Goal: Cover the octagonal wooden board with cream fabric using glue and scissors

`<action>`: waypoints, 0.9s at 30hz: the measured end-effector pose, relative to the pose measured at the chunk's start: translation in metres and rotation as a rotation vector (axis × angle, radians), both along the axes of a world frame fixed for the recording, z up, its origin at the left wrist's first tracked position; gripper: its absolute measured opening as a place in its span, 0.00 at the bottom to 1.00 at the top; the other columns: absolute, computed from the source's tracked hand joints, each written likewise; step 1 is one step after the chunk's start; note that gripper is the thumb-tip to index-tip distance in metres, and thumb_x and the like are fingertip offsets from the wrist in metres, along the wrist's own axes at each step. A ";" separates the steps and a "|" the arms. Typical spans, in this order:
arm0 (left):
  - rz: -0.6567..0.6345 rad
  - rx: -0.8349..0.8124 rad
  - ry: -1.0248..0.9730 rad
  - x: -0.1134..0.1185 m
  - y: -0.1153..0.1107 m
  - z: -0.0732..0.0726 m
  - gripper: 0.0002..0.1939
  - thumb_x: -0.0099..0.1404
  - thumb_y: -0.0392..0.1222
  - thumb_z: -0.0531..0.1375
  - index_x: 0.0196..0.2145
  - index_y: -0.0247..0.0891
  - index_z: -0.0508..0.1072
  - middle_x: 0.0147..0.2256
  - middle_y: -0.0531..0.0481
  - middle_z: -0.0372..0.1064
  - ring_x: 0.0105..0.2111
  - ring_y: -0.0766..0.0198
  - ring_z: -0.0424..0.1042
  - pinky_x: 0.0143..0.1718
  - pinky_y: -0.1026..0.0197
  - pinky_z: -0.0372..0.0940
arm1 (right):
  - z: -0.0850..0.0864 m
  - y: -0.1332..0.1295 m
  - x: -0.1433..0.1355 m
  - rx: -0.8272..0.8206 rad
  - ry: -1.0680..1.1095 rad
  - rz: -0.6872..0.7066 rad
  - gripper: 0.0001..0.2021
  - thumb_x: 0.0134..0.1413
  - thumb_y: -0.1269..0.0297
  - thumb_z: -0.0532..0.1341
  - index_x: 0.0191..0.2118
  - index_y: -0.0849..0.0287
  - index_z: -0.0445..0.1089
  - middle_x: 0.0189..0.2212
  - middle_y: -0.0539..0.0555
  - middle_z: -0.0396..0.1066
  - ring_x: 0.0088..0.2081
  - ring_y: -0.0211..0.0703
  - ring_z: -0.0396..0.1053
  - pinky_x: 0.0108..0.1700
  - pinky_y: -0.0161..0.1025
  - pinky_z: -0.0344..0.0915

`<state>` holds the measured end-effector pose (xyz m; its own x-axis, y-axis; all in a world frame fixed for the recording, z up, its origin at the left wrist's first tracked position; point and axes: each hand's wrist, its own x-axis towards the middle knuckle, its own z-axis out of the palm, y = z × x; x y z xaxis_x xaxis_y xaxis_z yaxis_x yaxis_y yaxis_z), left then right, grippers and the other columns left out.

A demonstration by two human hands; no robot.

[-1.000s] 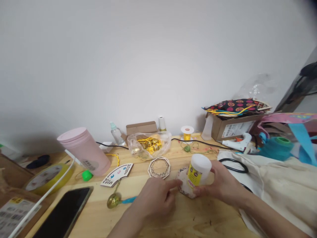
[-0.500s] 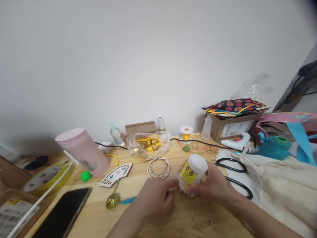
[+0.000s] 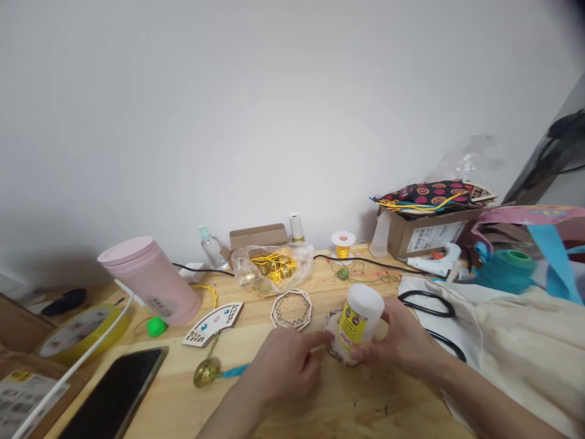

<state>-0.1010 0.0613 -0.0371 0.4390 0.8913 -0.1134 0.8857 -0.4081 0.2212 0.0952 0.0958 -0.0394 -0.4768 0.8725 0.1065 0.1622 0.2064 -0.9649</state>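
My right hand (image 3: pixel 395 335) is wrapped round a white bottle (image 3: pixel 361 317) with a yellow label, white end up and slightly tilted. Under the bottle lies a flat piece with a patterned edge (image 3: pixel 336 350), mostly hidden by it. The index finger of my left hand (image 3: pixel 295 360) points right and reaches the left edge of that piece; the other fingers are curled in, with nothing visible in them. Just behind my left hand is an octagonal wooden lattice frame (image 3: pixel 273 310). A fan-shaped cut-out piece (image 3: pixel 212 326) and a brass bell (image 3: pixel 206 373) with a blue strip lie to the left.
At left stand a pink tumbler (image 3: pixel 153 280), a tape roll (image 3: pixel 85 335) and a phone (image 3: pixel 114 396). Behind are a bag of bells (image 3: pixel 274 268) and a thread spool (image 3: pixel 342 244). At right are a glue gun (image 3: pixel 436 263), black-handled scissors (image 3: pixel 427 296), cloth (image 3: pixel 525 347) and a full carton (image 3: pixel 429 235).
The bottle in my right hand has shifted slightly right and turned a little, showing more of the piece under it. My left hand has hardly moved.
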 end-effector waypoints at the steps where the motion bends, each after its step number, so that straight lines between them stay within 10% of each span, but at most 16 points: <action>1: 0.002 -0.003 0.001 0.000 0.000 0.000 0.23 0.55 0.35 0.46 0.47 0.52 0.64 0.25 0.52 0.71 0.25 0.60 0.68 0.26 0.63 0.54 | 0.001 -0.001 0.001 0.006 -0.003 -0.006 0.12 0.31 0.65 0.67 0.27 0.60 0.68 0.26 0.50 0.72 0.30 0.45 0.69 0.31 0.36 0.66; 27: -0.038 0.074 -0.044 0.002 -0.001 0.001 0.25 0.53 0.34 0.47 0.48 0.52 0.63 0.22 0.53 0.72 0.20 0.62 0.67 0.21 0.65 0.52 | 0.025 0.000 0.019 0.120 -0.153 -0.167 0.13 0.31 0.60 0.67 0.29 0.56 0.69 0.28 0.50 0.74 0.29 0.46 0.71 0.29 0.36 0.67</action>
<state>-0.0993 0.0605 -0.0360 0.4757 0.8792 -0.0271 0.8593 -0.4579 0.2277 0.1146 0.0957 -0.0143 -0.3456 0.9261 0.1516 0.3459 0.2759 -0.8968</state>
